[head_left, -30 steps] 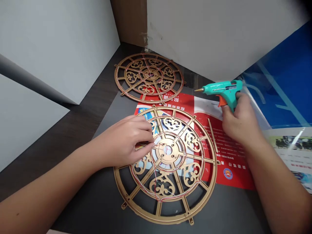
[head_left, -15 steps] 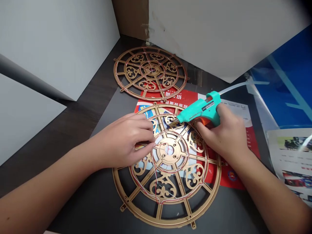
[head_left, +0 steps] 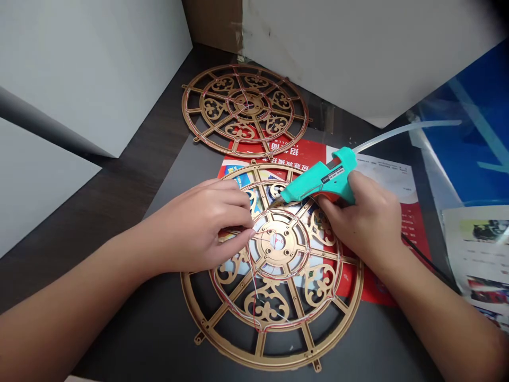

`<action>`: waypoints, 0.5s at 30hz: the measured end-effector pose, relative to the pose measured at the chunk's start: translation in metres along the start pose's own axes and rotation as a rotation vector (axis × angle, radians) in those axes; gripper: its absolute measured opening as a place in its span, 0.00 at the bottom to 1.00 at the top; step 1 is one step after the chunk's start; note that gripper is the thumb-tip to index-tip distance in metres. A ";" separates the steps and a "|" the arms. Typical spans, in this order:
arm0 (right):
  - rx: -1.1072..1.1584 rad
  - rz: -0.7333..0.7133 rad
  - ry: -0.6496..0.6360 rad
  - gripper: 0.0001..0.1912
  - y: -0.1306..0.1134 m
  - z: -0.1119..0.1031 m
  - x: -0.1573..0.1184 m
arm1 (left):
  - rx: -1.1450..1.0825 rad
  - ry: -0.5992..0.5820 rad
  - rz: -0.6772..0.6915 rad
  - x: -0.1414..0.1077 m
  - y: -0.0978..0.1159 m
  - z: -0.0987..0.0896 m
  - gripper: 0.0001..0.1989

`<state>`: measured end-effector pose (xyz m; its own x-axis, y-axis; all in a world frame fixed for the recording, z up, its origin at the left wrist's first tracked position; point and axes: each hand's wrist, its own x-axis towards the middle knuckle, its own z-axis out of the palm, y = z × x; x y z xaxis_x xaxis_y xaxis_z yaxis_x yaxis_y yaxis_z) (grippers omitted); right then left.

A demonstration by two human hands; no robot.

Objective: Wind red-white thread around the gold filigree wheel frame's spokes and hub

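Observation:
A round gold openwork frame lies flat before me, with thin red and white wires running along its rings and spokes. My left hand rests over its left side, thumb and forefinger pinched on a wire near the central hub. In my right hand is a teal hot glue gun, gripped by its handle near the orange trigger. Its nozzle points down-left at the inner ring, just above the hub; whether it touches is unclear. A clear glue stick sticks out of the back.
A second gold openwork frame with wires lies behind. Red and white printed sheets lie under the near frame on a dark grey mat. White panels stand at left and back. Another printed sheet is at right.
The glue gun has moved slightly down and left, its nozzle now closer to the inner ring. My left hand keeps its pinch. The whole view has shifted slightly.

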<state>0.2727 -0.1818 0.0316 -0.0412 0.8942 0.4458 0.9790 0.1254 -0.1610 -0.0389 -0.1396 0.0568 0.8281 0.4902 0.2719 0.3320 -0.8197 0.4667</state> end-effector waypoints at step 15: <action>0.021 -0.095 0.087 0.26 0.003 0.004 -0.003 | -0.018 -0.004 -0.001 0.000 -0.001 0.001 0.15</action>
<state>0.2752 -0.1822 0.0263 -0.1155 0.8373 0.5343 0.9670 0.2179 -0.1324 -0.0387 -0.1393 0.0553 0.8297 0.4900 0.2676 0.3249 -0.8135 0.4823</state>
